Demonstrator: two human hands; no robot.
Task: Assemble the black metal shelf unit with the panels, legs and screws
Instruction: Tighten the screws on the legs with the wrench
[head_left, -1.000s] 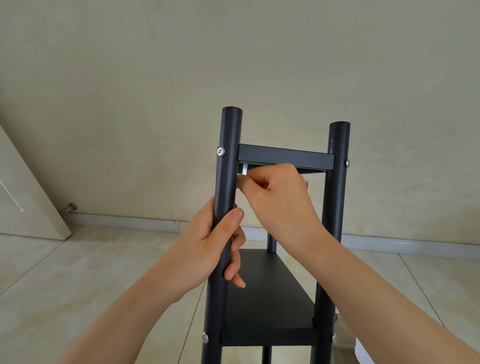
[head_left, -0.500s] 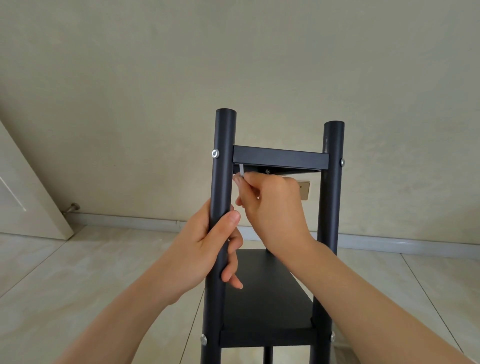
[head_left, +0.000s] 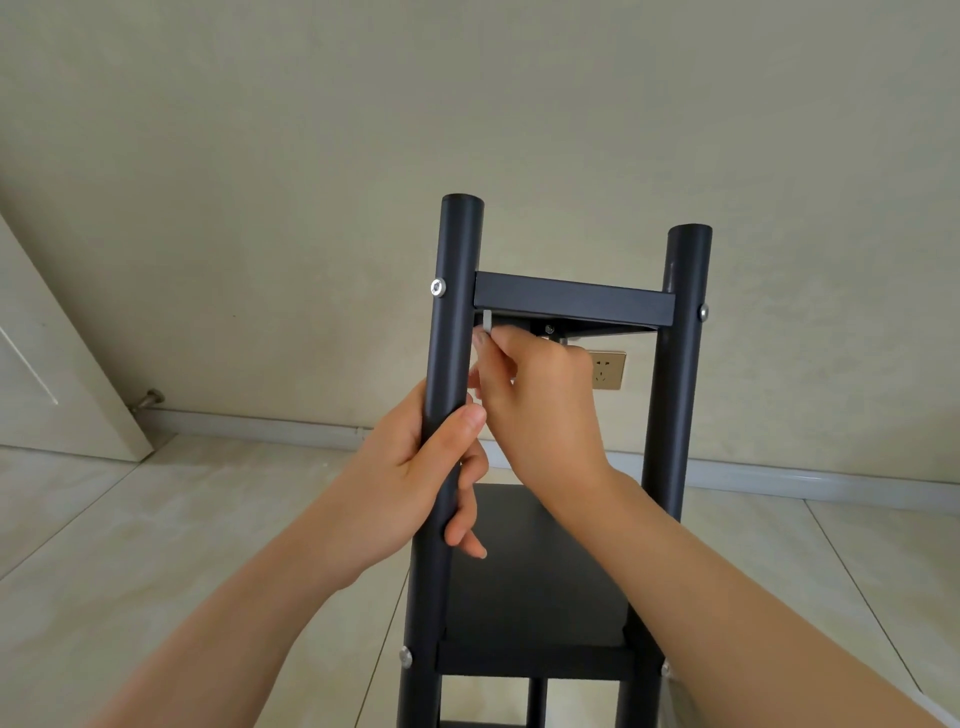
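Note:
The black metal shelf unit stands upright in front of me. My left hand (head_left: 415, 478) grips its near left leg (head_left: 451, 338) below the top panel (head_left: 574, 300). My right hand (head_left: 535, 395) reaches under that panel's left end and pinches a small silver hex key (head_left: 487, 321), whose short end points up at the panel's underside beside the leg. A silver screw head (head_left: 438, 287) shows on the left leg at panel height, another (head_left: 703, 312) on the near right leg (head_left: 675, 374). A lower panel (head_left: 535, 571) sits between the legs, with screws at its corners.
Pale tiled floor (head_left: 130, 545) spreads around the unit. A beige wall with a gold socket (head_left: 608, 369) stands behind it. A white door (head_left: 47, 364) and a metal doorstop (head_left: 148, 400) are at the left.
The view has shifted slightly, so the shelf sits a little lower and further left. My right hand has sunk a little and turned with the hex key under the top panel. My left hand keeps its grip.

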